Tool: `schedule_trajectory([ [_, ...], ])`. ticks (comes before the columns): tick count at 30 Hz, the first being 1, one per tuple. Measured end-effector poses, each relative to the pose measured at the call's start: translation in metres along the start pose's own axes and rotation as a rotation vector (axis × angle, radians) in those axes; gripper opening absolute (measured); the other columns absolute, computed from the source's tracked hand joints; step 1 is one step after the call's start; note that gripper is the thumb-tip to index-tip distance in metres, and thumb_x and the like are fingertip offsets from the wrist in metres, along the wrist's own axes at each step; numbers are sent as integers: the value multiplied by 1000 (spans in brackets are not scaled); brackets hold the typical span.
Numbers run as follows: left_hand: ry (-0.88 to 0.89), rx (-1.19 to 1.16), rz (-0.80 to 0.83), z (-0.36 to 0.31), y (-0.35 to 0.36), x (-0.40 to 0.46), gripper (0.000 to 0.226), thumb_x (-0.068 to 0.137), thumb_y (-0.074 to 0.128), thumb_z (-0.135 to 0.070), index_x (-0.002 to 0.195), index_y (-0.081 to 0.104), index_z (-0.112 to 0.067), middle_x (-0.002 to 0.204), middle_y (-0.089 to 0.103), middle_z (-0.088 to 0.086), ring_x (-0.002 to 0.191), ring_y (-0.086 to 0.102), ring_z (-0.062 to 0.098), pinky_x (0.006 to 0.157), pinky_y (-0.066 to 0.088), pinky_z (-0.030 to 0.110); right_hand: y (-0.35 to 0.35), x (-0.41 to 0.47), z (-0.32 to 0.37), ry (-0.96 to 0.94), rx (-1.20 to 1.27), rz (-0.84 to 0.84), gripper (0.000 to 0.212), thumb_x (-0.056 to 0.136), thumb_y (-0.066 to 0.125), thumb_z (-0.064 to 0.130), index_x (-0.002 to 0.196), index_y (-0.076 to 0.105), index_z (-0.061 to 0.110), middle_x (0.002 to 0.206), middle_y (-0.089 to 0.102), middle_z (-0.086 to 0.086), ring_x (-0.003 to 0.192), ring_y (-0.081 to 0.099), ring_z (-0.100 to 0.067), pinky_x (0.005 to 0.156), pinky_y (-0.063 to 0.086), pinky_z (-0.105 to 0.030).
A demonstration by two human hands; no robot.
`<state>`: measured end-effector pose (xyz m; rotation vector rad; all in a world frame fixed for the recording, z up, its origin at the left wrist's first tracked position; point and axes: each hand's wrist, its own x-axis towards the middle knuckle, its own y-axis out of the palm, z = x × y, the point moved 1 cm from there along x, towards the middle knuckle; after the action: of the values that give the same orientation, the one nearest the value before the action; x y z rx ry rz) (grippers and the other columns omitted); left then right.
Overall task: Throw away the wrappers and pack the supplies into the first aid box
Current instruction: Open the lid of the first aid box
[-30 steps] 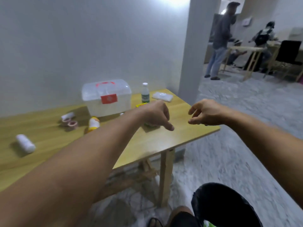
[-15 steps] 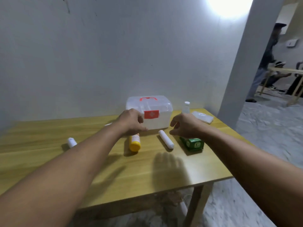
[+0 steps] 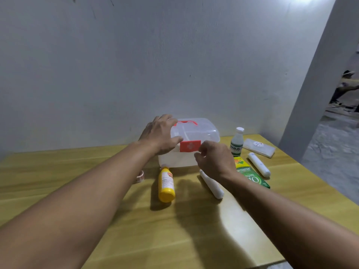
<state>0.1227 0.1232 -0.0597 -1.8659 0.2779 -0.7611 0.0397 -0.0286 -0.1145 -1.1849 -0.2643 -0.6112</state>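
A clear plastic first aid box [image 3: 202, 134] with a red handle and a red latch [image 3: 190, 146] stands at the back of the wooden table [image 3: 174, 230]. My left hand [image 3: 158, 135] grips the left side of its lid. My right hand [image 3: 214, 161] pinches the right edge of the red latch. In front of the box lie a yellow bottle [image 3: 166, 184] and a white bandage roll [image 3: 212, 185]. To the right are a green carton [image 3: 250, 173], a small clear bottle with a white cap [image 3: 237, 141], another white roll [image 3: 258, 165] and a flat clear packet [image 3: 259, 147].
A small pink-and-white tape roll [image 3: 140, 176] lies left of the yellow bottle, partly behind my left forearm. The table backs onto a grey wall; a pillar [image 3: 314, 94] rises at the right. A person [image 3: 343, 86] is far off at the right edge.
My view has swung back onto the table and come closer. Both hands moved forward from above the supplies onto the box, the left onto the lid, the right onto the latch.
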Motion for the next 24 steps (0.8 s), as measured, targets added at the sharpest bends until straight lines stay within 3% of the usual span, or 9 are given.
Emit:
schedule_trajectory([
  [2, -23, 5, 40, 2, 3, 9, 73, 85, 62, -50, 146, 37, -18, 157, 31, 6, 143, 29, 26, 115, 26, 43, 5, -1, -3, 39, 26, -51, 20, 83, 60, 31, 92, 67, 14, 91, 71, -7, 82, 64, -31, 69, 54, -38],
  [7, -45, 26, 131, 8, 13, 21, 81, 83, 59, -59, 148, 34, -17, 158, 31, 6, 145, 28, 25, 116, 26, 44, 12, 0, -17, -357, -266, -190, 25, 75, 71, 22, 95, 62, 10, 96, 64, -9, 84, 60, -31, 65, 50, -38],
  [12, -61, -46, 74, 15, 27, 17, 82, 83, 57, -61, 149, 32, -19, 159, 27, 1, 148, 21, 21, 117, 23, 44, 13, 18, -37, -680, -334, -189, 38, 75, 73, 15, 111, 62, 8, 124, 60, -18, 117, 56, -36, 98, 46, -47],
  [17, -65, -64, 52, 17, 30, 18, 82, 82, 58, -61, 148, 35, -18, 159, 27, 1, 148, 21, 20, 117, 23, 43, 18, 35, -43, -794, -306, -132, 41, 76, 76, 10, 113, 59, 4, 131, 56, -25, 125, 51, -40, 105, 42, -53],
  [24, -82, -103, 50, 16, 31, 17, 78, 82, 61, -57, 147, 37, -19, 159, 28, 0, 149, 19, 18, 120, 22, 45, 19, 45, -55, -881, -263, -134, 39, 83, 73, 15, 118, 60, 4, 133, 56, -23, 124, 53, -37, 104, 45, -50],
])
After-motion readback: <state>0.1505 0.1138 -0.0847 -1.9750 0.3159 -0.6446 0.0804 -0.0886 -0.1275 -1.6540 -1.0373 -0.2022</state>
